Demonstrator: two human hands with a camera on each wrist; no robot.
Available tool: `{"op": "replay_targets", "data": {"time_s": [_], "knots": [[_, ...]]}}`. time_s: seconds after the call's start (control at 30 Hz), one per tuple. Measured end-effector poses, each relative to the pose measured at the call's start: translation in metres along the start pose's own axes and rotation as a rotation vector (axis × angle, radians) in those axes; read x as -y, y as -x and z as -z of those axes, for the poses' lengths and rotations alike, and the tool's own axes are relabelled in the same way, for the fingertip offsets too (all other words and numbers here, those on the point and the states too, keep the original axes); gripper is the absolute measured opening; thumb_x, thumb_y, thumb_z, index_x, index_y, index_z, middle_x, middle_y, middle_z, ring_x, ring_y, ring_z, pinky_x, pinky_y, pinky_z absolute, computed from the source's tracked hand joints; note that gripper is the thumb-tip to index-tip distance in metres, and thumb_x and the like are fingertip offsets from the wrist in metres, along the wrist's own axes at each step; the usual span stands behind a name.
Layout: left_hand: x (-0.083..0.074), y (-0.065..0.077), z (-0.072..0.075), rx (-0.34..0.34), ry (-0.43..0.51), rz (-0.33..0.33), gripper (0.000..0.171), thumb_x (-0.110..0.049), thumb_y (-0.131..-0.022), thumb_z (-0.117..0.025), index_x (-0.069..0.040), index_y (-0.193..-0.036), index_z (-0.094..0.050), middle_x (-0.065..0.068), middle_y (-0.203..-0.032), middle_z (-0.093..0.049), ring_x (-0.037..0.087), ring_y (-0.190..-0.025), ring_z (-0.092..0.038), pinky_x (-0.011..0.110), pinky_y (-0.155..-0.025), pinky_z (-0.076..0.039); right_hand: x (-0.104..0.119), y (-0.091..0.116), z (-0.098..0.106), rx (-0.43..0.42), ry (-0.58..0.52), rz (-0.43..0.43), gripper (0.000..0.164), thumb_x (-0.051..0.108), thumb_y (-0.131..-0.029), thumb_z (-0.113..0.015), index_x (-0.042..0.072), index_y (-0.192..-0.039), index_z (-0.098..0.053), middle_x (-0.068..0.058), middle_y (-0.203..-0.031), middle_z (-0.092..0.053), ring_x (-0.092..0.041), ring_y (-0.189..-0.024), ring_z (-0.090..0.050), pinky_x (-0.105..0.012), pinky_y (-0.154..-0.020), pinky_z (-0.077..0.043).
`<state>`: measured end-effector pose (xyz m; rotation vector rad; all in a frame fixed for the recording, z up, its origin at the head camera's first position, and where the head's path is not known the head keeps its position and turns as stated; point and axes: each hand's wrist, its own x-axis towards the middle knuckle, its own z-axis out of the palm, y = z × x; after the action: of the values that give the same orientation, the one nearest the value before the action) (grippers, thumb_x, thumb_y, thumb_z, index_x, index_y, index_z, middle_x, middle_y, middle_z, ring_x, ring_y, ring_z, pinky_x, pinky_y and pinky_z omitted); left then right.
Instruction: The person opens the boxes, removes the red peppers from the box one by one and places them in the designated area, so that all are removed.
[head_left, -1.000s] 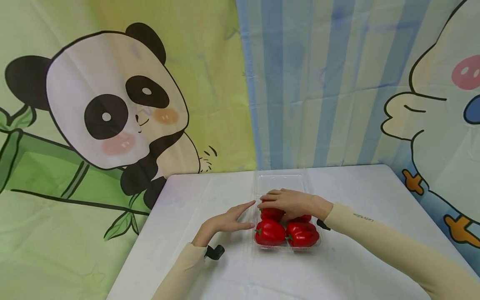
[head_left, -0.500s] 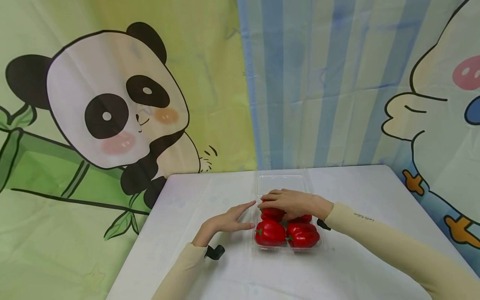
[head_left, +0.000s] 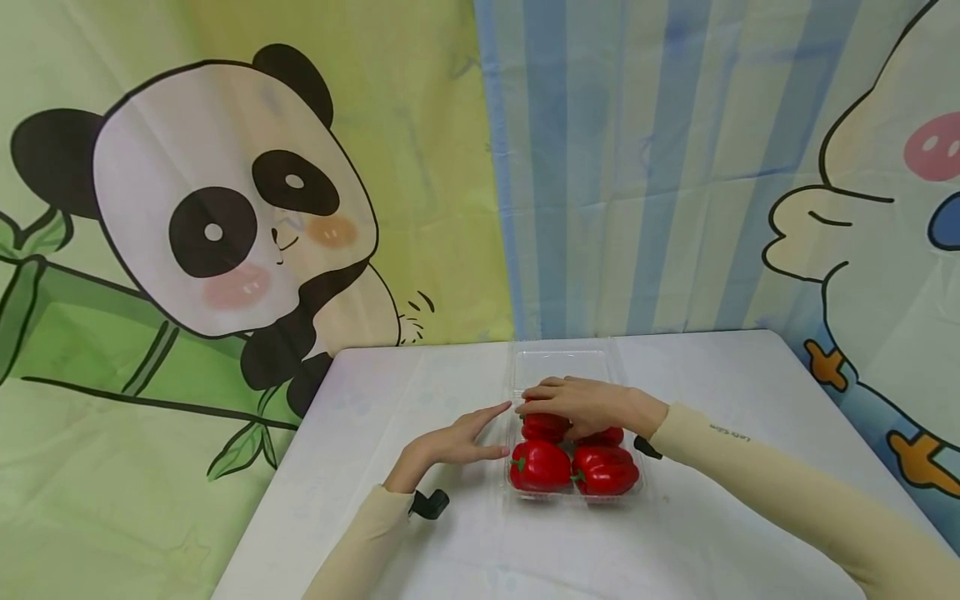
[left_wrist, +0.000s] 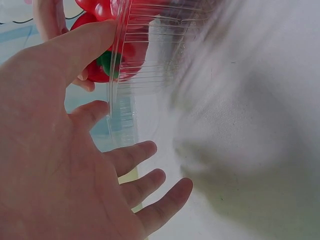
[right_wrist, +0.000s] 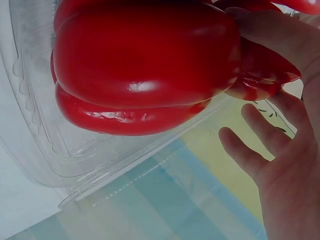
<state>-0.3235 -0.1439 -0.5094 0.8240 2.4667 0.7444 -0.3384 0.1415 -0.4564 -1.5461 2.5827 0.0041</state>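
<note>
Peppers [head_left: 540, 466] in clear box [right_wrist: 75, 161], right hand [head_left: 579, 404] gripping rear-left pepper [head_left: 545, 430], left hand [head_left: 452, 442] splayed (thumb at box's left edge)

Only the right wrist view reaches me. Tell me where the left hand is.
Observer: The left hand is beside the clear container, on the person's left, with its fingers spread.

Operator: Count the peppers for me.

Observer: The head view shows four red peppers, two near and two far; the right hand partly hides the far pair.

Operator: Report any stems on the near pair.

Observer: Both near peppers show green stems, on the side toward the person's left.
</note>
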Motion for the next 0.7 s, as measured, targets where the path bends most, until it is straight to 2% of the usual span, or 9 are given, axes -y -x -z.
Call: {"op": "replay_targets", "data": {"time_s": [0.43, 0.7], "knots": [[0.0002, -0.0007, 0.0002, 0.002, -0.004, -0.012, 0.082, -0.051, -0.095, -0.062, -0.028, -0.162, -0.02, 0.002, -0.166, -0.027, 0.029, -0.153, -0.026, 0.06, -0.119, -0.028, 0.0006, 0.002, 0.0051, -0.002, 0.003, 0.002, 0.084, 0.026, -0.078, -0.086, 0.028, -0.151, -0.044, -0.007, -0.154, -0.047, -0.031, -0.14, -0.044, -0.052, -0.108, -0.047], [-0.0011, 0.0003, 0.0006, 0.002, -0.006, -0.002, 0.083, -0.052, -0.094, -0.063, -0.029, -0.161, -0.02, 0.002, -0.165, -0.027, 0.03, -0.152, -0.026, 0.061, -0.118, -0.029, 0.0021, 0.0016, 0.0065, 0.003, -0.004, -0.014, 0.082, 0.026, -0.077, -0.087, 0.027, -0.148, -0.047, -0.006, -0.152, -0.047, -0.03, -0.138, -0.044, -0.05, -0.106, -0.049]]}}
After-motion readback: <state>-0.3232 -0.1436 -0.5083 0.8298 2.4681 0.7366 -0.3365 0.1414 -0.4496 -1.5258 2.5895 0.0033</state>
